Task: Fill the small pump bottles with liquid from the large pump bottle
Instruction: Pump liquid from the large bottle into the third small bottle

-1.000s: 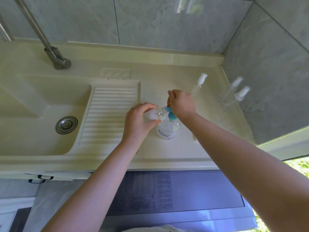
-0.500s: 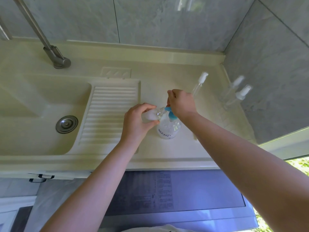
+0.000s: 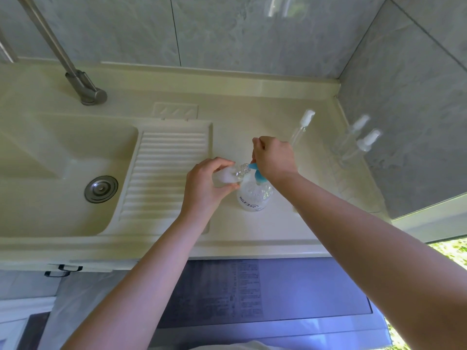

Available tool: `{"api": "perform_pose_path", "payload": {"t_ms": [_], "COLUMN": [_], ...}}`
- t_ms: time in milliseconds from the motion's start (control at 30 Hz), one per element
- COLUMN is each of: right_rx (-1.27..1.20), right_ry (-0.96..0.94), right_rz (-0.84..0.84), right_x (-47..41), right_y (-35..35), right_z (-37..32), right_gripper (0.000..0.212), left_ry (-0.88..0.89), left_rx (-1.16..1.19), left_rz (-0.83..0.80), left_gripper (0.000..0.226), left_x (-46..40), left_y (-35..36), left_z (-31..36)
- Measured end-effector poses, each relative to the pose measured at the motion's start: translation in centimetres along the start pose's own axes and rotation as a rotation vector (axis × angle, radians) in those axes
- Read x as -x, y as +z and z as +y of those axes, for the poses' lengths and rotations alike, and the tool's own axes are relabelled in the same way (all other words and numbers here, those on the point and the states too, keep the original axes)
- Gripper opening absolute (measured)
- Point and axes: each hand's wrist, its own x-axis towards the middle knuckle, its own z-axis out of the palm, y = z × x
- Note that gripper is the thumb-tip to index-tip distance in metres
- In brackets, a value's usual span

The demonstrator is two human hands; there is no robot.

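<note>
Left hand (image 3: 204, 188): a small open bottle (image 3: 231, 174) is held tilted, almost on its side, by curled fingers; the grip is clamped on it.
Small bottle: its threaded neck is pointed toward 3 o'clock and meets the blue nozzle.
Right hand (image 3: 274, 157): it is curled over the blue pump (image 3: 259, 176) of the large bottle (image 3: 254, 198); the grip is clamped on the pump head.
Large bottle: it is stood upright on the desk (image 3: 252, 231), at 3 o'clock from the ribbed washboard (image 3: 164, 178), with clear liquid and print on its side.
Capped bottles: one (image 3: 300, 128) is stood at 1 o'clock from the right hand; two more (image 3: 353, 132) (image 3: 364, 146) are seen at 3 o'clock of it by the tiled wall, blurred.
Basin (image 3: 50, 173): it is set at 9 o'clock of the washboard, with a metal drain (image 3: 101, 188).
Tap (image 3: 86, 89): it is mounted at 12 o'clock of the basin.
</note>
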Motion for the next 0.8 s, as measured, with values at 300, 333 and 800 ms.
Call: {"api": "perform_pose_path", "payload": {"t_ms": [300,333,800], "right_rx": [0.065,0.027,-0.011], "right_ry": [-0.016,0.009,-0.028], "right_rz": [0.045,0.027,-0.005], "right_x": [0.17,-0.06,0.18], "right_y": [0.76,0.62,0.4], "right_z": [-0.23,-0.09,-0.12], "right_gripper": [0.044,0.045,0.047], "left_ry": [-0.006,-0.006,-0.035], "left_rx": [0.017,0.018,0.054], "left_rz": [-0.009,-0.013,-0.016], "left_gripper": [0.042,0.043,0.043], "left_x": [-0.2,-0.19,-0.25], "left_y": [0.11,0.15,0.39], "left_z": [0.01,0.0,-0.09]}}
